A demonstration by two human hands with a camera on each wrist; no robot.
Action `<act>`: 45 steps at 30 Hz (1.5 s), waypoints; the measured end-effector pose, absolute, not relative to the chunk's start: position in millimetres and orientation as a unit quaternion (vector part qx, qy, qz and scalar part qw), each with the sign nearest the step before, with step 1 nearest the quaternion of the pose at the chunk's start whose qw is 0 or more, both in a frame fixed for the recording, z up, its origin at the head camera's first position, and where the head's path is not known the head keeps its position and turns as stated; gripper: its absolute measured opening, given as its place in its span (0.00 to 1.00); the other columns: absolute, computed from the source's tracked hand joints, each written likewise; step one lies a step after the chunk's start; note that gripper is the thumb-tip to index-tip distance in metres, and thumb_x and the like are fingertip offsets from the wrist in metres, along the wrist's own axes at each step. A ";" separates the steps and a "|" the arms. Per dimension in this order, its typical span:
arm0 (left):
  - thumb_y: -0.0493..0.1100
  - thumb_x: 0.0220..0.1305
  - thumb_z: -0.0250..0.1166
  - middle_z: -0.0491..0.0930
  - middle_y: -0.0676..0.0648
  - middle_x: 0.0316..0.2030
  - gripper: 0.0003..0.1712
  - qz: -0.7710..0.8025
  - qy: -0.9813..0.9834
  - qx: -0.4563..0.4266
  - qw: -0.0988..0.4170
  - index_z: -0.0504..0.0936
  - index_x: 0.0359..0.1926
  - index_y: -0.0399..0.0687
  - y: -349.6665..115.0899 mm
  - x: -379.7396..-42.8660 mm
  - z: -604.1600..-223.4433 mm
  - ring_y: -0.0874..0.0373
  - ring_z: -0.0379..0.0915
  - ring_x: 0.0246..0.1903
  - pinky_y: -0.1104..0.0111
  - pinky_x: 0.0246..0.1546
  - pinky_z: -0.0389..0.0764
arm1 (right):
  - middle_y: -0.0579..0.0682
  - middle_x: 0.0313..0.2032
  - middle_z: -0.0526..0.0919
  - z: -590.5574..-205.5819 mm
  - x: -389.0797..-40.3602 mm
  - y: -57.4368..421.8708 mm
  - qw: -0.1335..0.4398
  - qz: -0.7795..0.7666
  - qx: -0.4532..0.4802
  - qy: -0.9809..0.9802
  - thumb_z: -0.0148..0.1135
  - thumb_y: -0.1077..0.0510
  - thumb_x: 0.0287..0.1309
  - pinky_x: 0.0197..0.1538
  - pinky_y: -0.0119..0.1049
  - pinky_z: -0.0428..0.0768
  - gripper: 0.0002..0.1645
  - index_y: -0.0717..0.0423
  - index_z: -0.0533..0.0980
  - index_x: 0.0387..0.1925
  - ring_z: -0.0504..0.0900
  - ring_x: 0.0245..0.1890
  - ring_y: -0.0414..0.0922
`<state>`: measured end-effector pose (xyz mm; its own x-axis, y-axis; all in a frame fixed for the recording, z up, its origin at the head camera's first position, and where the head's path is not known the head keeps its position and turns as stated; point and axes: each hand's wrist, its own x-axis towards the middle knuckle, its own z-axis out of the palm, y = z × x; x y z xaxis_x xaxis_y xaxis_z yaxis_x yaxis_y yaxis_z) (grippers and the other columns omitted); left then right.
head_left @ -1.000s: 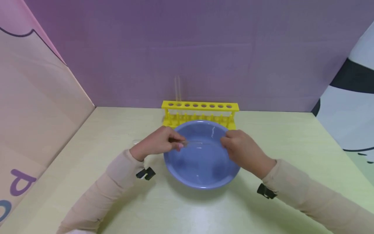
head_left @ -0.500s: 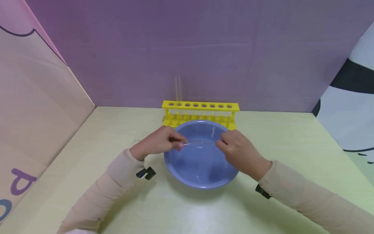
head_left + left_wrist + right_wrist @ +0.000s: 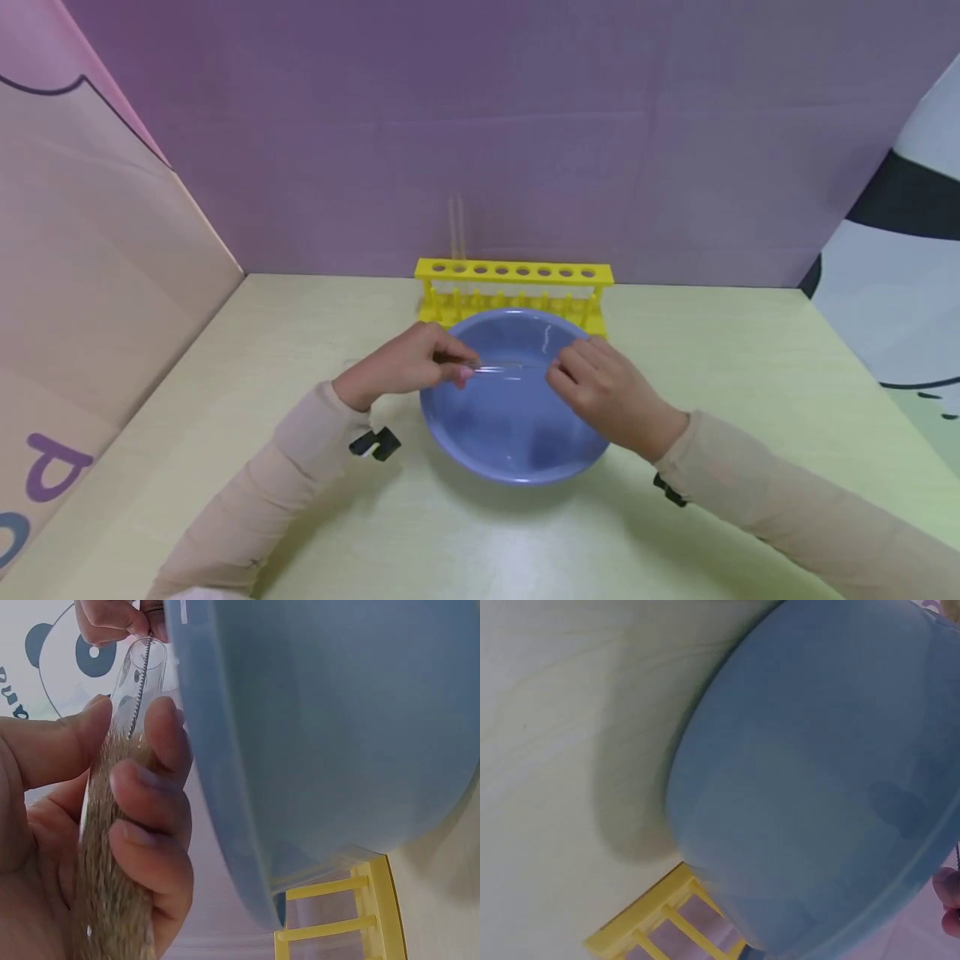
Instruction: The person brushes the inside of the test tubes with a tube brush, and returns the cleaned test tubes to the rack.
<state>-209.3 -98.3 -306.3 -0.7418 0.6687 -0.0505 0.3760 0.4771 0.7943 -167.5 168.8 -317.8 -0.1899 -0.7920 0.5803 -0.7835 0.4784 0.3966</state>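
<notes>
Above the blue basin [image 3: 510, 433], my left hand [image 3: 416, 358] holds a clear test tube [image 3: 501, 367] lying nearly level, its mouth toward the right. In the left wrist view, the fingers and thumb curl round the tube. Inside it sit the brown bristles of a test tube brush [image 3: 112, 862], and its twisted wire stem runs out of the mouth. My right hand [image 3: 615, 396] grips that stem just beyond the tube's mouth, over the basin's right side. In the right wrist view only a few fingertips show at the right edge.
Behind the basin stands a yellow test tube rack [image 3: 517, 272] with a row of holes and pegs. One clear test tube [image 3: 457, 229] stands upright in it near the left end. A purple backdrop [image 3: 525, 125] rises behind the pale table [image 3: 750, 375].
My right hand has moved left toward the left hand, and the brush goes further into the tube with it. The left hand stays almost still.
</notes>
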 end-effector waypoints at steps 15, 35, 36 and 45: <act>0.29 0.61 0.57 0.84 0.42 0.29 0.14 0.404 0.837 0.323 0.178 0.83 0.46 0.34 -95.0 -209.6 -304.9 0.42 0.76 0.31 0.71 0.24 0.68 | 0.49 0.18 0.70 -313.1 -165.3 155.6 0.271 0.115 0.440 -0.848 0.62 0.78 0.39 0.26 0.32 0.70 0.11 0.61 0.77 0.19 0.67 0.20 0.43; 0.31 0.61 0.61 0.85 0.41 0.31 0.12 0.385 0.833 0.366 0.155 0.83 0.45 0.32 -92.3 -208.9 -306.2 0.50 0.78 0.29 0.71 0.28 0.76 | 0.44 0.20 0.81 -306.2 -175.8 154.4 0.057 0.292 0.360 -0.884 0.68 0.72 0.45 0.28 0.27 0.77 0.11 0.56 0.78 0.17 0.78 0.22 0.35; 0.31 0.61 0.61 0.85 0.41 0.31 0.12 0.386 0.832 0.366 0.156 0.83 0.45 0.32 -92.1 -208.9 -306.4 0.50 0.79 0.29 0.71 0.29 0.76 | 0.45 0.20 0.82 -305.5 -176.2 154.5 0.040 0.301 0.355 -0.884 0.68 0.72 0.46 0.27 0.27 0.77 0.12 0.56 0.78 0.17 0.78 0.22 0.35; 0.32 0.60 0.63 0.85 0.42 0.31 0.11 0.379 0.834 0.370 0.152 0.84 0.44 0.34 -90.4 -210.9 -309.3 0.47 0.77 0.28 0.72 0.27 0.74 | 0.43 0.18 0.81 -300.8 -178.9 154.6 -0.035 0.334 0.316 -0.887 0.69 0.69 0.47 0.23 0.29 0.74 0.12 0.55 0.77 0.16 0.74 0.18 0.36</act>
<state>-210.9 -90.4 -309.3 -0.6802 0.7325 0.0276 0.5025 0.4385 0.7451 -178.9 154.6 -300.8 -0.7978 -0.5844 0.1484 -0.5371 0.5770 -0.6153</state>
